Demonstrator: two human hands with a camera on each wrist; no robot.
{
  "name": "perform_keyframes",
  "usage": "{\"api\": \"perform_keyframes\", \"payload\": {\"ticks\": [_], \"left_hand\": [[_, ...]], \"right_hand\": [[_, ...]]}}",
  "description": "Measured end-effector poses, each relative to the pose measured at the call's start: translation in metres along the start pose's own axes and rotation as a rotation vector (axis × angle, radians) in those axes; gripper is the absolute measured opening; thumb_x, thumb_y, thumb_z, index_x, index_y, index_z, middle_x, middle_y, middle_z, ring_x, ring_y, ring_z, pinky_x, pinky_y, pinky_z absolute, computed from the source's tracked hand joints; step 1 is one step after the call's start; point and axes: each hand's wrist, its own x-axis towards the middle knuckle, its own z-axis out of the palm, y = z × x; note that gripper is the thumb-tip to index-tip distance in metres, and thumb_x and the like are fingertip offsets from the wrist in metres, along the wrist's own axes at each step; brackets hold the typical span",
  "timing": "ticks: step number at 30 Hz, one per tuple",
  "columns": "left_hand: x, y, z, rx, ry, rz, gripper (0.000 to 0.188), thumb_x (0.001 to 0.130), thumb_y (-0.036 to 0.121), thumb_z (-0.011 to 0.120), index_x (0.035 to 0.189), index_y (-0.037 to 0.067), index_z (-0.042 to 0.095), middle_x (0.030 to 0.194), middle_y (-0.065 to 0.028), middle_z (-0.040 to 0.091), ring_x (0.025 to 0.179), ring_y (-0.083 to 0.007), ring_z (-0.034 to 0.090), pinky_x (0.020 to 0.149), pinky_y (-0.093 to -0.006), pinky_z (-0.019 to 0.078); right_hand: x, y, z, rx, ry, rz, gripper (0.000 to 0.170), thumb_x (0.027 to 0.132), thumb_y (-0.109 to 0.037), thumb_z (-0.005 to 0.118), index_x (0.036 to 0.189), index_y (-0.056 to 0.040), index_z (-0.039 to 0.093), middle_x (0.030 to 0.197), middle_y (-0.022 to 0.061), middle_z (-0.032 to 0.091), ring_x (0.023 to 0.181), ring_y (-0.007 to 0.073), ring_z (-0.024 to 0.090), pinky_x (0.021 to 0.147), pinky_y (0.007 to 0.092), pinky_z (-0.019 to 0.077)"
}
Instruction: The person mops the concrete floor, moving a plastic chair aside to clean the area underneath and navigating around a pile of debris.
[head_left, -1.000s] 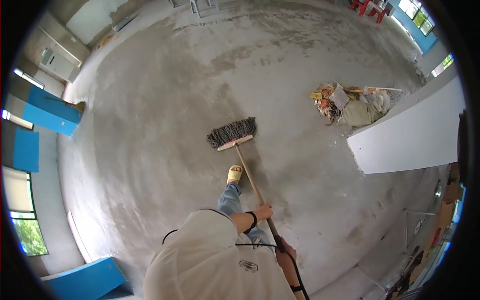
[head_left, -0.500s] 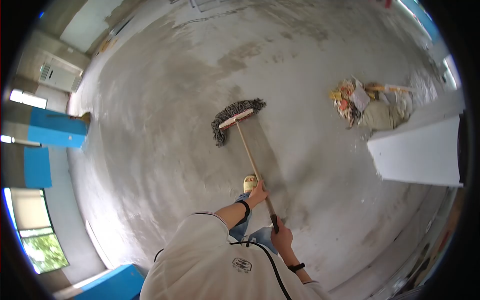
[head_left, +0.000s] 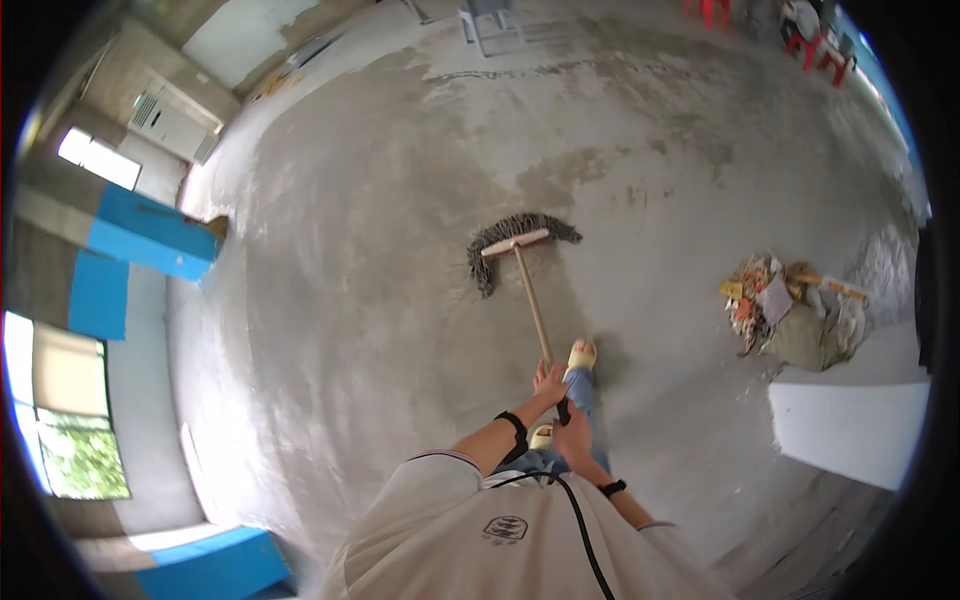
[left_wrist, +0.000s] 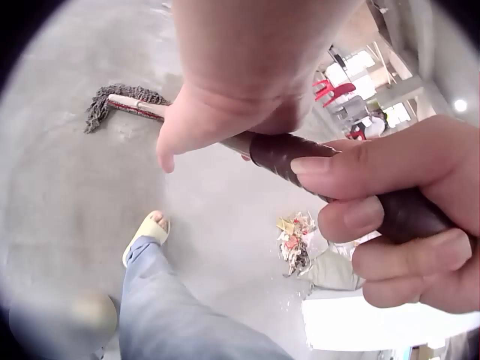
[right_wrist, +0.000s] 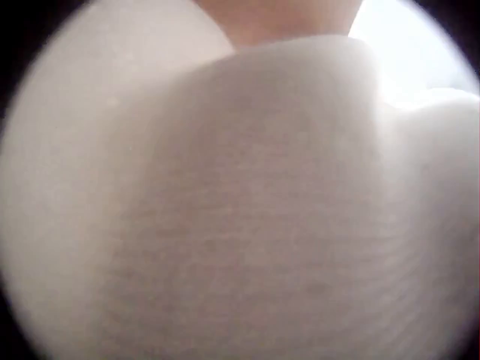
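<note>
The mop's grey string head (head_left: 532, 228) lies on the floor, its strands curved around a pale bar. From it the wooden handle (head_left: 533, 300) runs back towards the body. My left hand (head_left: 550, 383) grips the wood; just behind it, my right hand (head_left: 572, 437) grips the dark sleeve at the handle's end. In the left wrist view, the right hand's fingers (left_wrist: 360, 214) curl round the dark grip (left_wrist: 289, 156), while the left hand (left_wrist: 217, 112) covers the handle nearer the mop head (left_wrist: 124, 101). White cloth and part of an arm fill the right wrist view.
Rubbish and a sack (head_left: 808, 338) lie on the right, beside a white panel (head_left: 850, 425). Blue-painted pillars (head_left: 150, 232) stand at the left. A chair (head_left: 490, 20) and red stools (head_left: 802, 48) are at the far side. Darker patches mark the floor (head_left: 350, 250).
The mop head has moved farther out from the feet than a second ago, and its strands now bend round the bar. My hands are closer together on the handle. A second slipper has come into view.
</note>
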Motion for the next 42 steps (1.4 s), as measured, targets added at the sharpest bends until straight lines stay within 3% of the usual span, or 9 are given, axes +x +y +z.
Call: {"api": "perform_keyframes", "payload": {"ticks": [8, 14, 18, 21, 27, 32, 38, 40, 42], "left_hand": [[0.112, 0.058, -0.151, -0.364, -0.018, -0.169, 0.041, 0.077, 0.021, 0.057, 0.119, 0.019, 0.056, 0.119, -0.0167, 0.058, 0.107, -0.0348, 0.057, 0.088, -0.0423, 0.0472], [0.170, 0.088, -0.240, -0.034, -0.027, -0.170, 0.045, 0.076, 0.019, 0.061, 0.120, 0.016, 0.053, 0.108, -0.0170, 0.063, 0.096, -0.0333, 0.063, 0.081, -0.0421, 0.0499], [0.191, 0.057, -0.291, -0.212, 0.011, -0.165, 0.046, 0.076, 0.019, 0.061, 0.121, 0.015, 0.051, 0.107, -0.0187, 0.063, 0.096, -0.0334, 0.063, 0.080, -0.0420, 0.0500], [0.225, 0.040, -0.260, -0.262, 0.140, -0.092, 0.050, 0.075, 0.018, 0.060, 0.124, 0.017, 0.049, 0.103, -0.0178, 0.063, 0.087, -0.0323, 0.063, 0.077, -0.0403, 0.0486], [0.254, 0.061, -0.274, -0.273, -0.214, -0.101, 0.084, 0.069, 0.026, 0.066, 0.142, 0.026, 0.025, 0.132, -0.0257, 0.024, 0.111, -0.0428, 0.045, 0.092, -0.0444, 0.0447], [0.280, 0.053, -0.266, -0.303, -0.108, -0.006, 0.087, 0.064, 0.019, 0.068, 0.140, 0.024, 0.026, 0.132, -0.0308, 0.017, 0.111, -0.0461, 0.041, 0.092, -0.0433, 0.0458], [0.245, 0.080, -0.263, -0.202, -0.112, 0.001, 0.077, 0.066, 0.013, 0.064, 0.136, 0.018, 0.034, 0.142, -0.0412, -0.010, 0.132, -0.0595, 0.006, 0.106, -0.0437, 0.0328], [0.224, 0.081, -0.236, -0.223, -0.161, 0.045, 0.067, 0.067, 0.014, 0.063, 0.130, 0.015, 0.041, 0.140, -0.0440, -0.018, 0.133, -0.0600, -0.007, 0.110, -0.0463, 0.0257], [0.188, 0.094, -0.206, -0.153, -0.103, 0.114, 0.063, 0.068, 0.015, 0.061, 0.128, 0.013, 0.043, 0.139, -0.0455, -0.016, 0.132, -0.0607, -0.007, 0.109, -0.0486, 0.0250]], "right_hand": [[0.145, -0.109, -0.009, -0.014, -0.029, 0.011, 0.045, 0.078, -0.012, 0.058, 0.121, -0.0152, 0.047, 0.091, 0.0174, 0.066, 0.086, 0.0406, 0.063, 0.072, 0.0507, 0.0500], [0.201, -0.187, -0.010, -0.003, -0.103, 0.068, 0.044, 0.078, -0.011, 0.059, 0.119, -0.0152, 0.048, 0.094, 0.0187, 0.065, 0.088, 0.0415, 0.062, 0.073, 0.0525, 0.0493], [0.214, -0.253, 0.012, -0.017, -0.047, 0.068, 0.045, 0.077, -0.010, 0.057, 0.121, -0.0163, 0.046, 0.091, 0.0160, 0.067, 0.085, 0.0385, 0.064, 0.071, 0.0517, 0.0499], [0.248, -0.228, 0.013, -0.012, -0.031, 0.059, 0.046, 0.078, -0.011, 0.056, 0.122, -0.0175, 0.048, 0.092, 0.0178, 0.066, 0.085, 0.0401, 0.063, 0.071, 0.0520, 0.0497], [0.265, -0.211, 0.000, -0.024, -0.011, 0.058, 0.059, 0.078, -0.021, 0.064, 0.133, -0.0208, 0.045, 0.099, 0.0195, 0.065, 0.090, 0.0410, 0.061, 0.076, 0.0506, 0.0489], [0.265, -0.229, 0.004, -0.070, -0.024, -0.044, 0.059, 0.080, -0.023, 0.064, 0.134, -0.0143, 0.043, 0.096, 0.0218, 0.065, 0.091, 0.0429, 0.061, 0.079, 0.0510, 0.0476], [0.236, -0.216, -0.007, -0.278, -0.070, 0.034, 0.054, 0.082, -0.025, 0.060, 0.131, -0.0101, 0.044, 0.093, 0.0268, 0.063, 0.084, 0.0468, 0.060, 0.073, 0.0548, 0.0469], [0.227, -0.152, 0.001, -0.009, 0.081, -0.267, 0.048, 0.084, -0.023, 0.061, 0.128, -0.0094, 0.048, 0.079, 0.0186, 0.065, 0.059, 0.0351, 0.062, 0.053, 0.0449, 0.0474], [0.192, -0.144, -0.036, 0.259, -0.095, -0.060, 0.046, 0.085, -0.018, 0.059, 0.128, -0.0086, 0.049, 0.072, 0.0102, 0.058, 0.054, 0.0236, 0.055, 0.049, 0.0360, 0.0420]]}}
